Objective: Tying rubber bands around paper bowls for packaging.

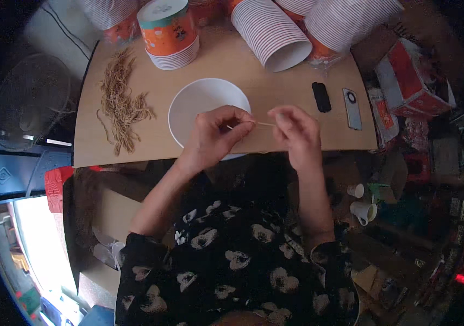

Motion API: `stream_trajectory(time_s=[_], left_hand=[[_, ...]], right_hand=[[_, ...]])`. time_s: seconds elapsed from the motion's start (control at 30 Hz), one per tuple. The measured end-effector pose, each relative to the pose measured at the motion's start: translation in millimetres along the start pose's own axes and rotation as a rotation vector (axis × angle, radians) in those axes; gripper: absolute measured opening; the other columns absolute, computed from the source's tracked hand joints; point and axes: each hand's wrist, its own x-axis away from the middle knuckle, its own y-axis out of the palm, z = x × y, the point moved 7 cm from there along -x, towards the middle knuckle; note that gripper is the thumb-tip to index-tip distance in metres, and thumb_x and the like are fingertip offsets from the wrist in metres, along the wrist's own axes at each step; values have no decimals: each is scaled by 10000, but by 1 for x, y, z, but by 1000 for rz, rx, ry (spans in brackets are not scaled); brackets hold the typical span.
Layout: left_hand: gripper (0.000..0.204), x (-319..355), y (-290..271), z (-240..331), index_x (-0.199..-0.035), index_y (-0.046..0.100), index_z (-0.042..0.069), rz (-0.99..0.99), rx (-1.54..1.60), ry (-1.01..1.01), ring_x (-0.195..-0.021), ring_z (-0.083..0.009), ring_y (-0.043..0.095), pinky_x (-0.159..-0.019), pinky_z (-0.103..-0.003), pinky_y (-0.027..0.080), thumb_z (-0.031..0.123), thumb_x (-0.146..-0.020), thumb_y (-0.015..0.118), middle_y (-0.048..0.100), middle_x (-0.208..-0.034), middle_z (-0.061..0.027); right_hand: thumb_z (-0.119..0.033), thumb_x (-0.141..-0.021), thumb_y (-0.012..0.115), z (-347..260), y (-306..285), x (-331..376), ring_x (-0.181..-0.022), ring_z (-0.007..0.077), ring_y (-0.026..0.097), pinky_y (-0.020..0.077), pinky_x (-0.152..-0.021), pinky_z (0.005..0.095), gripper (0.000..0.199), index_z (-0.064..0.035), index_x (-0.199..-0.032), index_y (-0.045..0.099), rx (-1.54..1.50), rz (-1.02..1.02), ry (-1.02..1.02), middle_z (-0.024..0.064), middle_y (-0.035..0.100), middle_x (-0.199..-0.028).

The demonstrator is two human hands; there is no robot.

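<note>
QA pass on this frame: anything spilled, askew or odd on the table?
Two cup stacks lie tipped on their sides at the table's far edge. The strand pile is loose, but nothing is spilled. Both hands pinch one thin strand.

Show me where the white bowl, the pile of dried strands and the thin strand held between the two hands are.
white bowl (pixel 191 106): head view, bare inner wall, left part.
pile of dried strands (pixel 120 100): head view, middle of the heap.
thin strand (pixel 264 124): head view, the stretch showing between left hand (pixel 215 136) and right hand (pixel 297 133).
</note>
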Motion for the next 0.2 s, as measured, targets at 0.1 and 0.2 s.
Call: stream_trajectory(time_s=[0.1,0.2], left_hand=[[154,-7,3,-1,-1014,684,-15,-155,52,-164,-749,-69,619,-679,-218,512,111,-926,667,696,-864,-34],[188,-2,6,-11,-1061,679,20,-237,277,-345,-785,-86,631,-738,-221,509,161,-937,667,697,-913,-26]], right_hand=[[-140,-891,669,-9,-9,5,-738,70,553,426,-623,231,155,-14,-978,647,28,42,-177,-7,593,-813],[-121,-879,678,-23,-3,10,-775,80,574,440,-639,244,144,-29,-987,649,396,-62,-473,11,612,-860]])
